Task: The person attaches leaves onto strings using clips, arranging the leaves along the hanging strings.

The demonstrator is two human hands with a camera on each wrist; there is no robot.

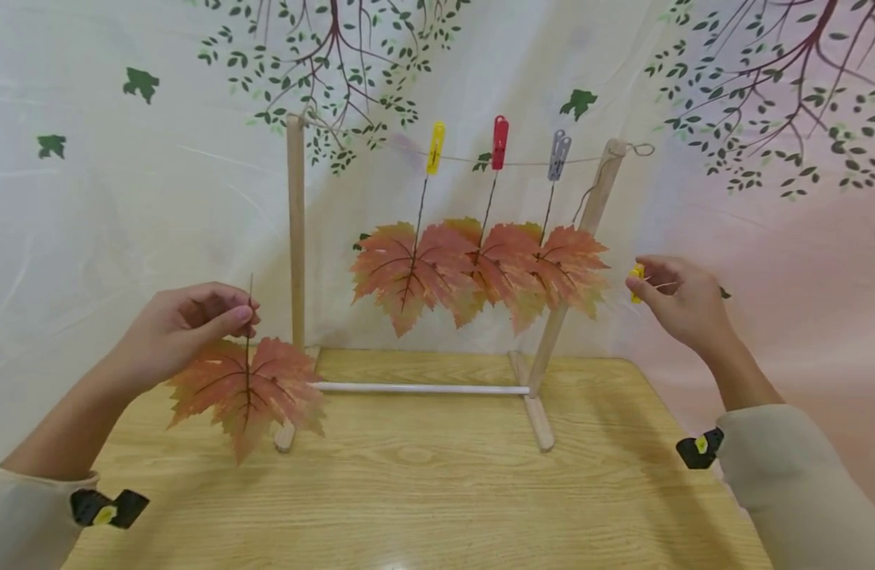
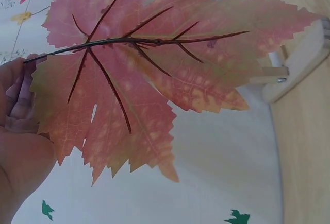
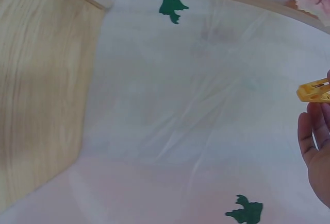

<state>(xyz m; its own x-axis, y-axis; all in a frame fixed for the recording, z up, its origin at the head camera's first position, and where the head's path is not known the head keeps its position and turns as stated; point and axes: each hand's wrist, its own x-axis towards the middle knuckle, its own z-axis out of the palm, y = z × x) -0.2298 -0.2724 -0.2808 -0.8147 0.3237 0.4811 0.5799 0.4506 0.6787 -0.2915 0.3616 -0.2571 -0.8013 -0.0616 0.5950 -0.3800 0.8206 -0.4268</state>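
My left hand [image 1: 188, 328] pinches the dark stem of an artificial red-orange maple leaf [image 1: 248, 388], which hangs below the fingers. The same leaf [image 2: 129, 54] fills much of the left wrist view, its veins facing the camera. On the right, my right hand [image 1: 686, 305] holds a yellow clothespin [image 1: 637, 283] between thumb and fingers; in the right wrist view the clothespin [image 3: 313, 91] shows at the edge. Between the hands, three similar leaves [image 1: 408, 273] hang overlapping from a string by a yellow clothespin [image 1: 435, 149], a red clothespin [image 1: 500, 142] and a grey clothespin [image 1: 557, 156].
A wooden frame carries the string between its left post [image 1: 296, 229] and tilted right post [image 1: 597, 190]. A white rod [image 1: 423, 388] joins its feet, which stand on a wood-grain table [image 1: 408, 491]. Behind hangs a pale cloth [image 1: 216, 198] printed with branches and green leaves.
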